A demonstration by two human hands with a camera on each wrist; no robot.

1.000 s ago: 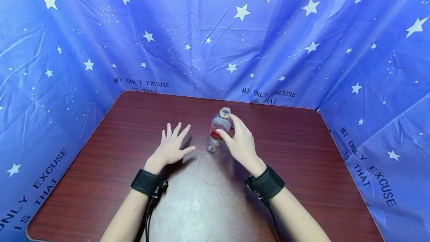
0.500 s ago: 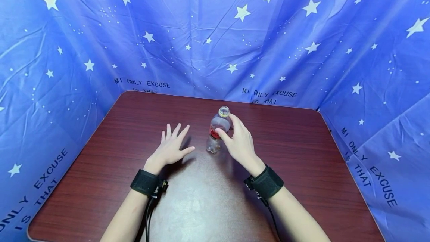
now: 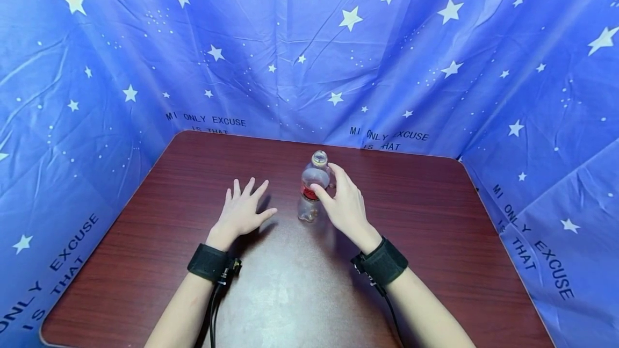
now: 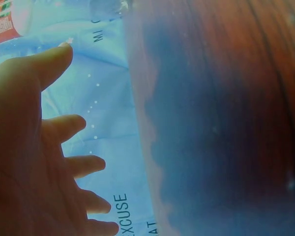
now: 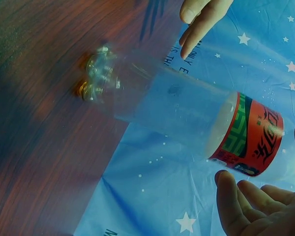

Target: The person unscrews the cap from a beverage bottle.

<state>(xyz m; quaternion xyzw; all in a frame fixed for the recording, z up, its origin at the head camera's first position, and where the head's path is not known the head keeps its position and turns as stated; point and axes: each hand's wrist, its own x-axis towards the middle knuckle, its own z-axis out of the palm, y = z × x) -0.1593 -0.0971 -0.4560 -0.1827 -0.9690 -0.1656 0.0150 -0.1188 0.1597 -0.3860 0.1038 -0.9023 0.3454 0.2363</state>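
Observation:
A clear plastic bottle without a cap stands a little tilted near the table's middle, its neck leaning right in the head view. Its red and green label shows large in the right wrist view. My right hand holds it from the right, thumb across the label and fingers round the far side. Left of the bottle, my left hand hovers over the table with fingers spread and nothing held. Its fingers point out straight in the left wrist view, and a piece of the label shows above the thumb.
The dark red wooden table has rounded corners. Blue star-printed cloth hangs round its back and sides. Black straps with cameras and cables sit on both wrists.
The bottle's neck has swung slightly left, so it stands more upright. My left hand has drawn a little to the left, away from it. The right hand has barely moved.

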